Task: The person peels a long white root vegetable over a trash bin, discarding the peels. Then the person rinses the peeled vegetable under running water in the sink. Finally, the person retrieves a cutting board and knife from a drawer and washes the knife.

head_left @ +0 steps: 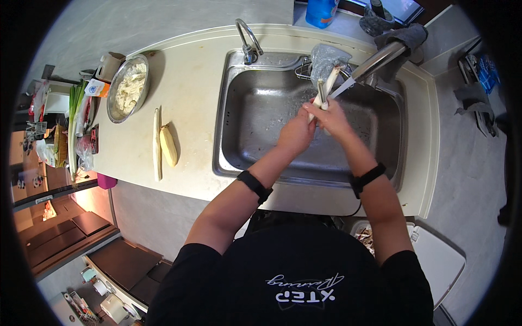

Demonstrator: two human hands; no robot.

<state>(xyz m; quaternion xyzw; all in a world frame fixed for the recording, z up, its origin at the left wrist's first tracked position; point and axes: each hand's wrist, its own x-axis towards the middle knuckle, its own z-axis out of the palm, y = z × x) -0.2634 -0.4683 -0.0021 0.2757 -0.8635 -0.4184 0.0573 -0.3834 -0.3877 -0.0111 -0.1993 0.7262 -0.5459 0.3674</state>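
Over the sink [255,136] both of my hands are closed, close together. My left hand [296,132] grips the lower end of a long pale peeled stalk [333,79], which points up and away from me. In my right hand [335,118] is a slim white-handled tool with a metal end [323,93], which looks like a peeler; it lies against the stalk, and fingers hide part of it. A stream of water [342,87] falls just beside them from a thick metal tap [379,61]. On the counter left of the sink lie a thin white stalk [157,144] and a shorter yellowish piece [168,145].
A metal bowl [112,100] of pale, lumpy food stands on the counter [190,92] at the left. Behind the sink rises a small curved tap [249,43]. A blue bottle [321,13] is at the back. Below right, a lidded bin [440,261] stands open.
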